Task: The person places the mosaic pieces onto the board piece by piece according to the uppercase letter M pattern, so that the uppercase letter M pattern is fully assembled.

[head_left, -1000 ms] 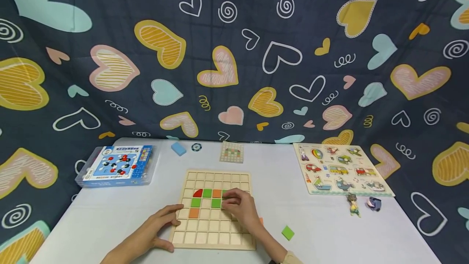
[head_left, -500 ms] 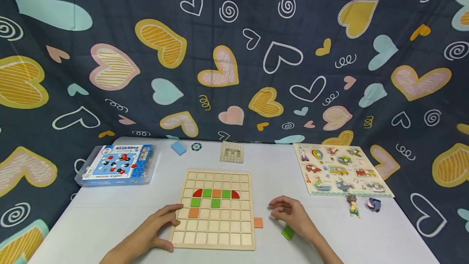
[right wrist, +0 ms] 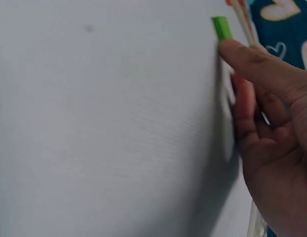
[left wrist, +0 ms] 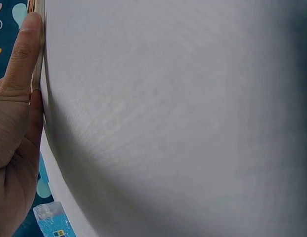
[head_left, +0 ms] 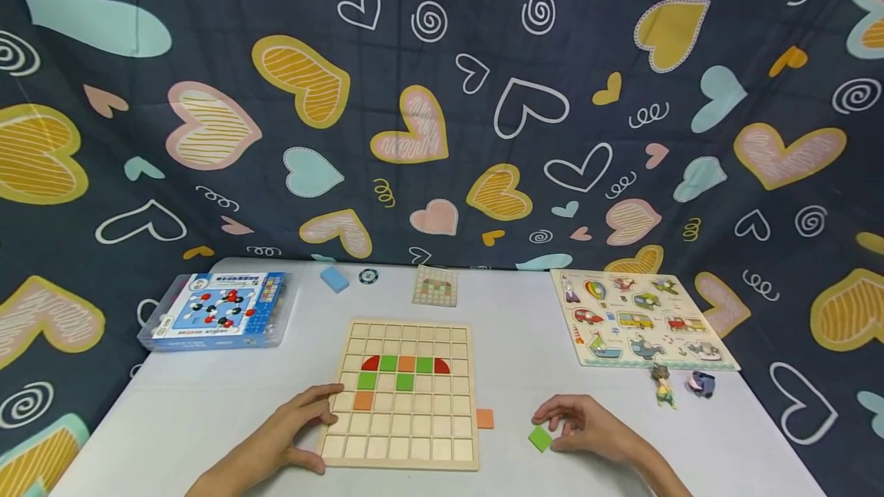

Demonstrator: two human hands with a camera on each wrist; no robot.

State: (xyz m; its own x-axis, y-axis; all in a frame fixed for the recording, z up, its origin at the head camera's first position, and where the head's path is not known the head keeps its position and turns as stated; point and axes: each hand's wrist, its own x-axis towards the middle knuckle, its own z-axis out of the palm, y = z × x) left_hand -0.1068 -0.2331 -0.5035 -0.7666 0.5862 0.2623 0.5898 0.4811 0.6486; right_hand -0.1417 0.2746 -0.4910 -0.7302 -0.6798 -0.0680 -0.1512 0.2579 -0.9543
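Observation:
A wooden grid board (head_left: pixel 387 448) lies on the table, with red quarter-round, green and orange pieces (head_left: pixel 407 364) in some of its cells. My left hand (head_left: pixel 290 429) rests at the board's lower left, fingers on its left edge and thumb by the near corner. In the left wrist view the thumb (left wrist: pixel 24 54) lies straight along the board's side. Right of the board, my right hand (head_left: pixel 587 428) pinches a square green tile (head_left: pixel 539 439) low over the table. The right wrist view shows the thumb against the green tile (right wrist: pixel 222 28). An orange tile (head_left: pixel 486 418) lies at the board's right edge.
A small pattern card (head_left: pixel 435 294) lies behind the board, near a blue block (head_left: pixel 334 279) and a round chip (head_left: pixel 368 276). A boxed molecule set (head_left: pixel 214 311) is at back left. A vehicle puzzle board (head_left: pixel 642 320) and two small figurines (head_left: pixel 663 387) are on the right.
My right hand has left the board, moved right and come down to the green tile. A green piece and a red quarter-round now show in the cells it covered. The left hand stays.

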